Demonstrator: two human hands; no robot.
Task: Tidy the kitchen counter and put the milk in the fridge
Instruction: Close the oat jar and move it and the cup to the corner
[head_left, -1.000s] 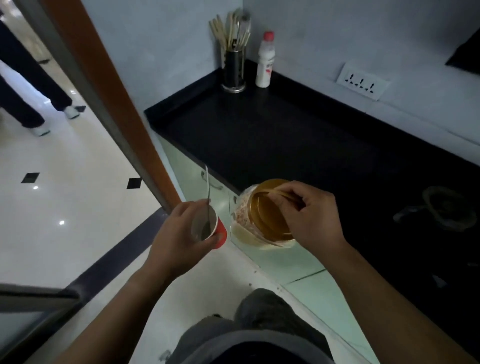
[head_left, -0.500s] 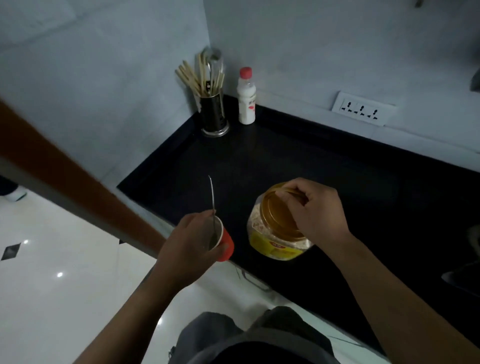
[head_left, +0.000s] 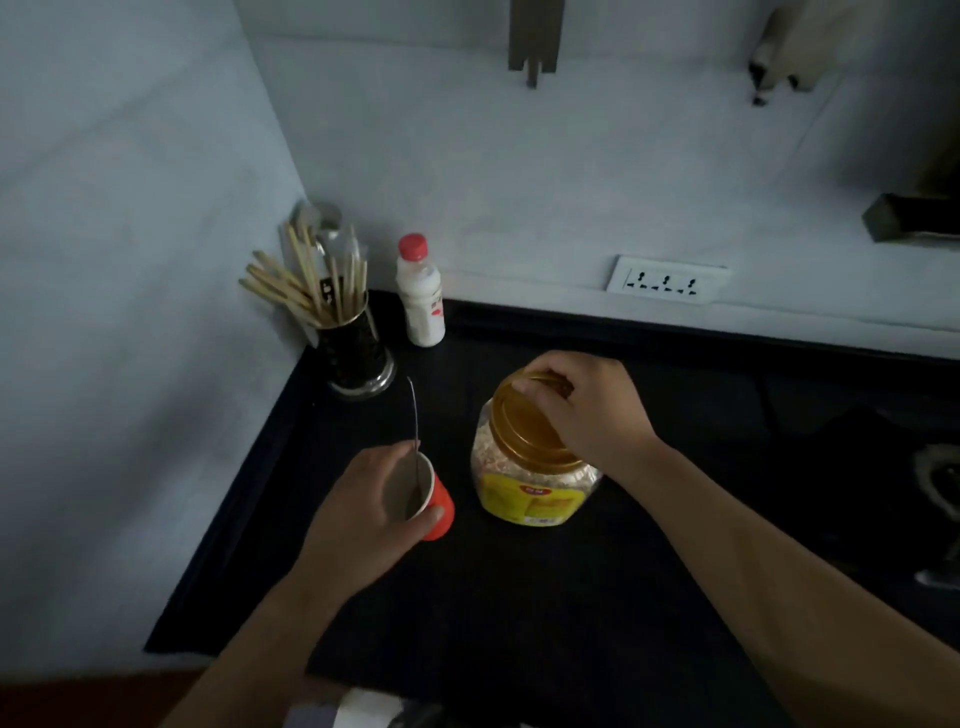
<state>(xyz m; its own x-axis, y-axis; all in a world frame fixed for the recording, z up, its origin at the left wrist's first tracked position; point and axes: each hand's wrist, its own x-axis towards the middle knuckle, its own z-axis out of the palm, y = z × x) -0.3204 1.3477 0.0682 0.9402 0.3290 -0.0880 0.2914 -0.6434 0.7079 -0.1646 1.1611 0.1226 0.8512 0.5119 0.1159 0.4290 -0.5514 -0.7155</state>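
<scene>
Right grip (head_left: 597, 410) curls over jar lid (head_left: 524, 434); left grip (head_left: 358, 512) wraps cup (head_left: 442, 506).

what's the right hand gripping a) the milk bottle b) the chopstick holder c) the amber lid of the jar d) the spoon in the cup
c: the right hand curls over the amber lid of the jar; the left hand holds the red cup, and the milk bottle stands untouched.

Red cup (head_left: 440, 506), yellow-lidded jar (head_left: 530, 467), black counter (head_left: 519, 597)
</scene>
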